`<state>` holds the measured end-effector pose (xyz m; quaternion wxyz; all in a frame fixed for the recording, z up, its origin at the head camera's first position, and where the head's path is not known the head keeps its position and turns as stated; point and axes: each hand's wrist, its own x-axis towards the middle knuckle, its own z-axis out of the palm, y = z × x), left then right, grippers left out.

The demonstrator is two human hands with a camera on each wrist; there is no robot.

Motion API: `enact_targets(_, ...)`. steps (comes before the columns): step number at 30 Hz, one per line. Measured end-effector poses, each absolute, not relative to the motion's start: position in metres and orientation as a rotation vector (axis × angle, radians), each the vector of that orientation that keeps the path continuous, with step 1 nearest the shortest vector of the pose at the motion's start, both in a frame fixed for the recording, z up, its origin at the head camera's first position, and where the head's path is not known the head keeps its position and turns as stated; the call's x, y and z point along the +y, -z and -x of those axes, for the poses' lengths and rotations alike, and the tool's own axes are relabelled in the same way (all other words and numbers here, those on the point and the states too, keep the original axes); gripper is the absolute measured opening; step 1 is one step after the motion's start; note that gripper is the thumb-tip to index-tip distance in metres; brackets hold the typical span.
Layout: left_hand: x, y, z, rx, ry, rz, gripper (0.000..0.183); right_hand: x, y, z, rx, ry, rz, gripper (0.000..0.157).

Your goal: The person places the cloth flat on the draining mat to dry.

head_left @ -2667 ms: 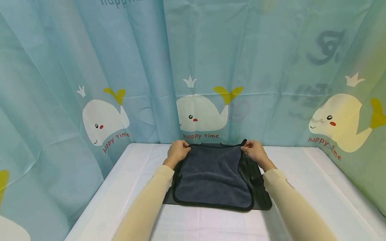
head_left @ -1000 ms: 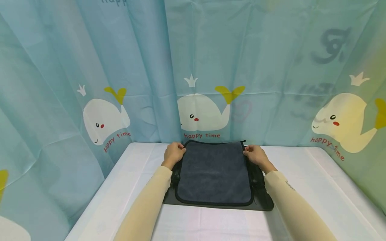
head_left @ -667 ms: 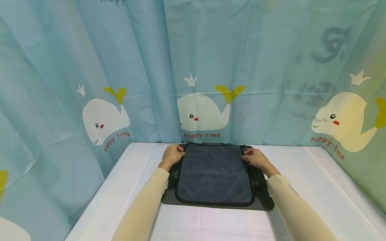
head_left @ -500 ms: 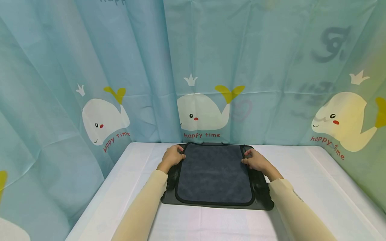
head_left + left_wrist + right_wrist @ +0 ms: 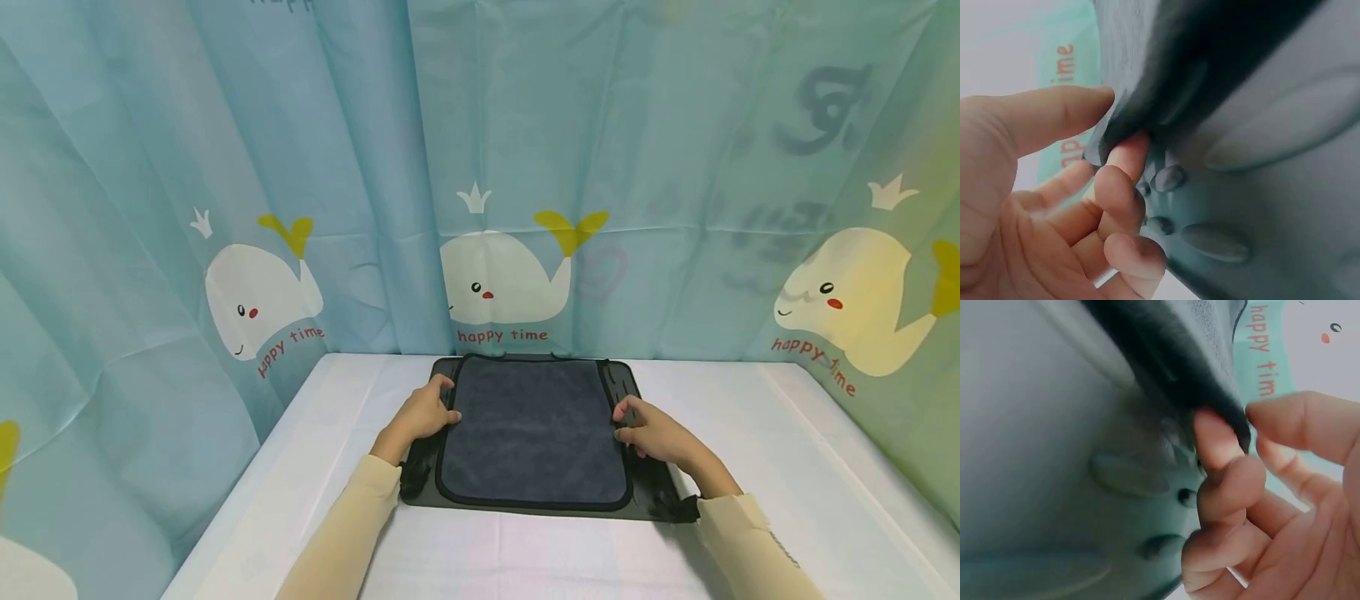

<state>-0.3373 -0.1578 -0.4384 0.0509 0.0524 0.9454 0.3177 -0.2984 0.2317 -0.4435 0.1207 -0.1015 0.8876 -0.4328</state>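
Note:
A dark grey plush mat (image 5: pixel 536 433) with black binding lies flat on a larger black moulded mat (image 5: pixel 647 493). My left hand (image 5: pixel 422 414) is at the plush mat's left edge, and my right hand (image 5: pixel 660 435) is at its right edge. In the left wrist view, the bound edge (image 5: pixel 1138 103) sits between thumb and fingertips, with a finger tucked underneath. Likewise, the right wrist view has the edge (image 5: pixel 1222 394) between thumb and curled fingers. Below it, the moulded mat (image 5: pixel 1022 487) shows raised oval bumps.
A table (image 5: pixel 480 558) with a white cloth carries both mats, close to its back edge. Behind and at both sides hangs a blue-green curtain (image 5: pixel 675 150) printed with whales and "happy time". The moulded mat's rim shows all round the plush mat.
The plush mat was rumpled and held by its far corners, then came to lie flat. Both hands have slid along its side edges toward me, leaving the far corners uncovered.

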Motion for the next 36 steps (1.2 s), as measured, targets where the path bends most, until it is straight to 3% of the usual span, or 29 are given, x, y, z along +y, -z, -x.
enact_targets(14, -0.167, 0.439, 0.311, 2.869, -0.905, -0.345, 0.015, 0.235, 0.449, 0.282, 2.461, 1.224, 0.509, 0.012)
enact_targets(36, -0.176, 0.434, 0.31, 2.946, -0.773, -0.358, 0.01, 0.249, 0.446, 0.282, 2.567, 1.224, 0.487, 0.011)
